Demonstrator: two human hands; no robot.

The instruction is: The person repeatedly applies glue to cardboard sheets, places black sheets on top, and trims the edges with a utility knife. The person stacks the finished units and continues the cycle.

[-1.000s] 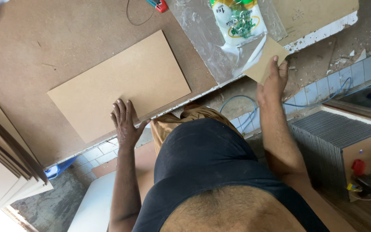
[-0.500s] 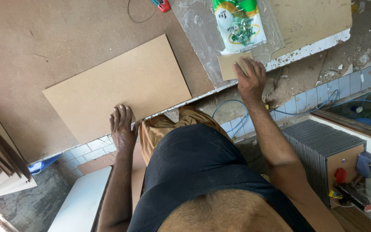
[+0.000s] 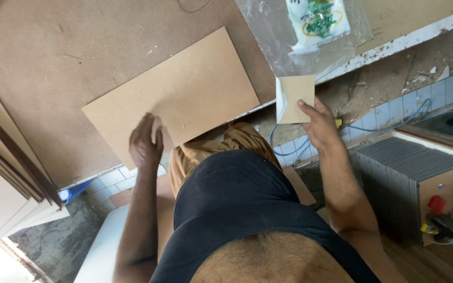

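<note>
A rectangular brown fibreboard panel (image 3: 184,94) lies flat on the larger brown worktop (image 3: 69,57), its near edge overhanging the table's front. My left hand (image 3: 145,142) rests on the panel's near left corner, fingers curled over it. My right hand (image 3: 318,123) holds a small square piece of brown board (image 3: 295,98) with a white patch on its left edge, lifted just off the table's front edge.
A clear plastic sheet with a green and white bag (image 3: 318,23) lies at the top right. Stacked boards (image 3: 6,173) lean at the left. A stack of thin grey sheets (image 3: 405,178) stands at the right, beside a tool with red parts (image 3: 441,215). A blue cable (image 3: 405,123) runs along the tiled ledge.
My left hand has slid further onto the panel's corner and curled. My right hand has drawn the small square piece back from under the plastic sheet, off the table edge.
</note>
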